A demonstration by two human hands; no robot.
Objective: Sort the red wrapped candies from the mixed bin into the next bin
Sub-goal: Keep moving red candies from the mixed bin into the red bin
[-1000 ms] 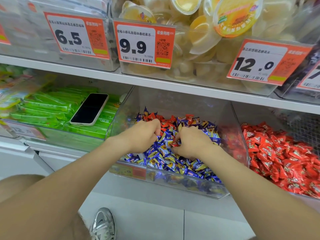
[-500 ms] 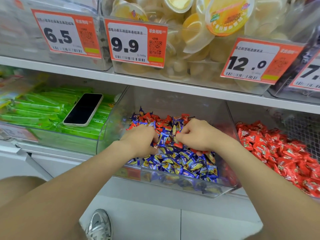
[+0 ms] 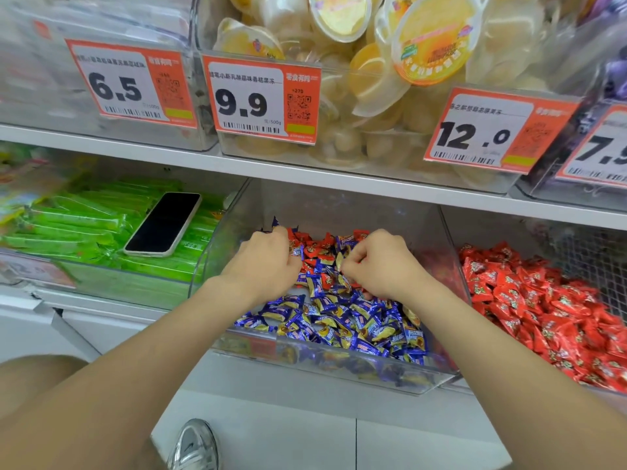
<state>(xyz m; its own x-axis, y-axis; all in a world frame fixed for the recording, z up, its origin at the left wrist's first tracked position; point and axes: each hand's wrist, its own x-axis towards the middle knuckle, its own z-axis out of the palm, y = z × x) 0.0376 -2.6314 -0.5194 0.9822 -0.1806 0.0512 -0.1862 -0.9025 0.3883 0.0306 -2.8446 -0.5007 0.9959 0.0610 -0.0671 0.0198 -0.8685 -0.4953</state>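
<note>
The clear mixed bin [image 3: 339, 371] in the middle holds several blue wrapped candies [image 3: 342, 320] in front and red wrapped candies [image 3: 314, 249] at the back. Both my hands are inside it. My left hand [image 3: 264, 262] lies over the back left of the pile with curled fingers buried among wrappers. My right hand [image 3: 380, 266] has curled fingers that pinch at candies in the pile's middle; a bit of red shows under it. What each hand holds is hidden. To the right stands the bin of red candies [image 3: 549, 310].
A phone [image 3: 163, 223] lies on green packets [image 3: 74, 228] in the left bin. Above, a shelf [image 3: 305, 174] carries bins of jelly cups [image 3: 407, 62] with orange price tags [image 3: 261, 100]. My shoe [image 3: 195, 446] shows on the floor below.
Both hands have shifted from the middle of the pile toward its back, where the red candies lie. The right hand has slid a little rightward.
</note>
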